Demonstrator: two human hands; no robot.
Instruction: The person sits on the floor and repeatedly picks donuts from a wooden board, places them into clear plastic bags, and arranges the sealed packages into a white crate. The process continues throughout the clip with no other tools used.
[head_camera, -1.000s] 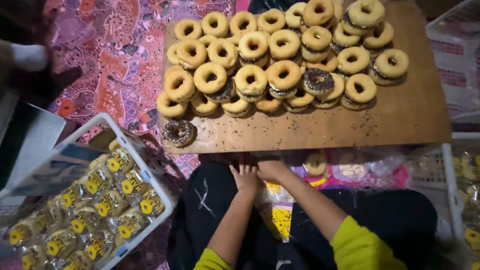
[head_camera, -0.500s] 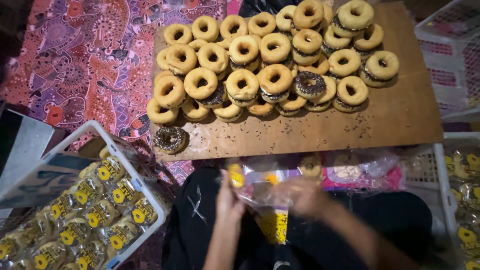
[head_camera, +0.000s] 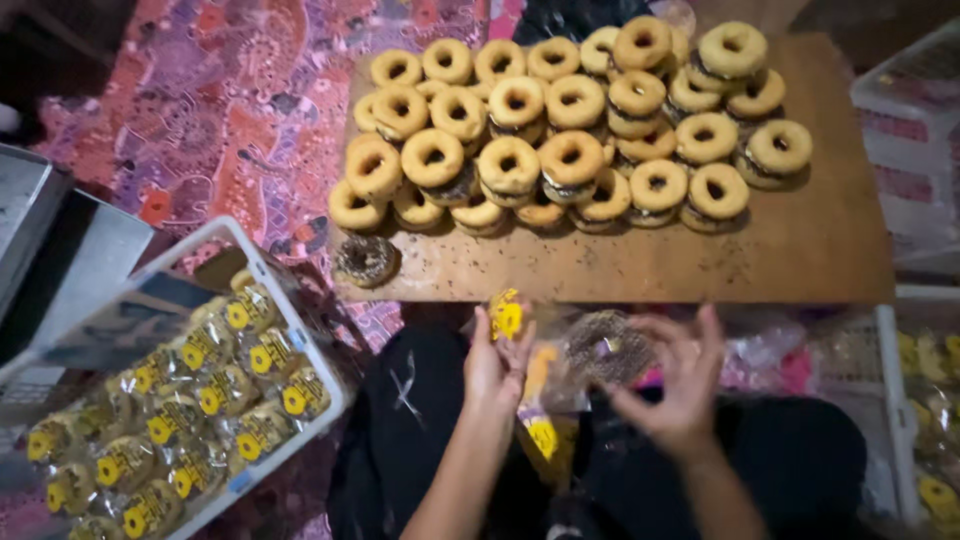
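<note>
My left hand (head_camera: 497, 367) pinches the edge of a clear plastic bag (head_camera: 540, 385) with yellow print, held over my lap. My right hand (head_camera: 678, 385) grips a chocolate-sprinkled doughnut (head_camera: 608, 348) at the bag's mouth; whether it is inside the bag is unclear. Just beyond my hands lies a wooden board (head_camera: 800, 255) piled with several golden filled doughnuts (head_camera: 570, 160). A single chocolate-topped doughnut (head_camera: 365, 260) sits at the board's near-left corner.
A white crate (head_camera: 300, 340) at my left holds several bagged doughnuts (head_camera: 190, 400). Another white crate (head_camera: 905, 400) with bagged ones stands at the right. A patterned pink cloth (head_camera: 220, 130) covers the floor. A grey box (head_camera: 60, 250) sits far left.
My hands rose from my lap near the board's edge. They now hold a bag and a sprinkled doughnut between them.
</note>
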